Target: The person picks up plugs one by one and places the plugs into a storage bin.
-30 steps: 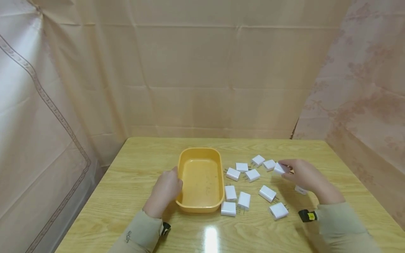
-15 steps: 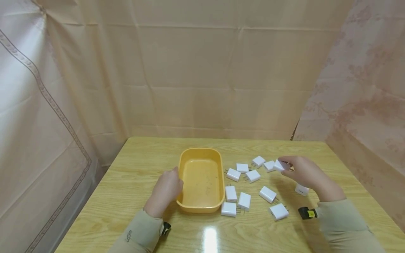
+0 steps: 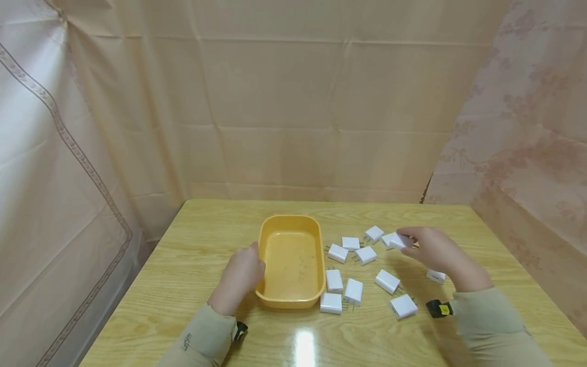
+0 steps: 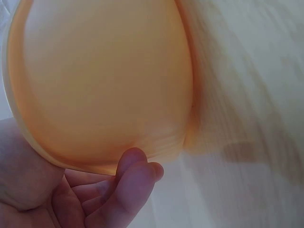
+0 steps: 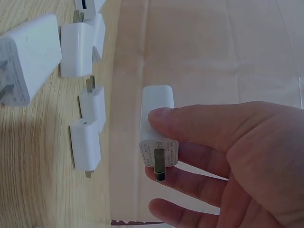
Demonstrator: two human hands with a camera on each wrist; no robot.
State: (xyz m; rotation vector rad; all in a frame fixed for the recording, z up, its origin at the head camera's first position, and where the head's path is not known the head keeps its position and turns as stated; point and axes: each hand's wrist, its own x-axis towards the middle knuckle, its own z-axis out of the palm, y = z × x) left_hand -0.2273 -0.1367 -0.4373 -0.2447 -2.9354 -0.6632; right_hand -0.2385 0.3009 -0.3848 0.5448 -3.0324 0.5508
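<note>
The head picture is bright, and soft light covers the desk (image 3: 202, 234). A white shiny spot (image 3: 304, 349) glares on it, between the left fingers (image 4: 133, 187) and right fingers (image 5: 190, 121) but closer to the person. A soft shadow lies below the right fingers. Far left of the left fingers, the cloth (image 3: 27, 117) looks pale and shiny. The left wrist picture is dim and hazy, with blurry wood beyond the fingers. The right wrist picture is clearer, but the tiny print on the wall charger (image 5: 156, 97) in the fingers is fuzzy.
</note>
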